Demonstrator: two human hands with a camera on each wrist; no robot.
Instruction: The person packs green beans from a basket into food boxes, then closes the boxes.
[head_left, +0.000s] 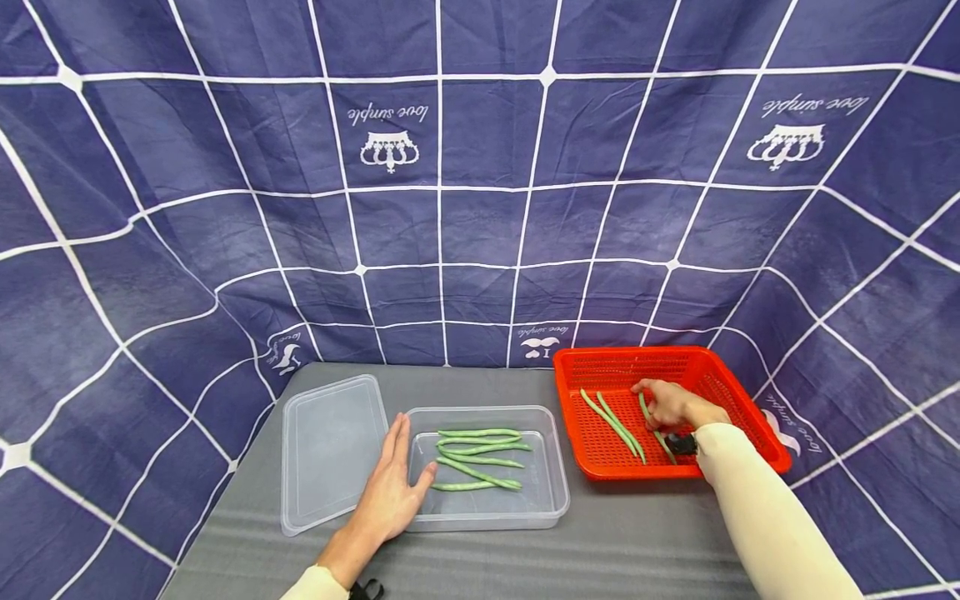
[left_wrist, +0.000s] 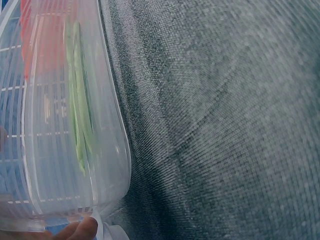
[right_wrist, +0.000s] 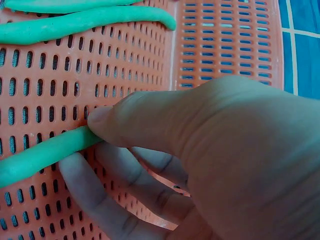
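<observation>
My right hand (head_left: 670, 406) is inside the red perforated basket (head_left: 573, 450), pinching a green bean (right_wrist: 45, 152) between thumb and fingers. Beside it in the basket lie two more green beans (head_left: 617, 425). At the left, my left hand (head_left: 392, 490) rests on the left edge of a clear plastic container (head_left: 555, 500), its fingers straight. Several green beans (head_left: 480, 450) lie side by side on the container's bottom, some crossing. In the left wrist view, fingers (left_wrist: 82, 229) touch the container's end wall (left_wrist: 107, 175), and beans show through its side.
A translucent lid (head_left: 330, 450) lies flat to the left of the container, partly behind the left hand. Grey cloth (head_left: 615, 550) covers the table. A blue curtain with white grid lines (head_left: 480, 225) surrounds the back and sides.
</observation>
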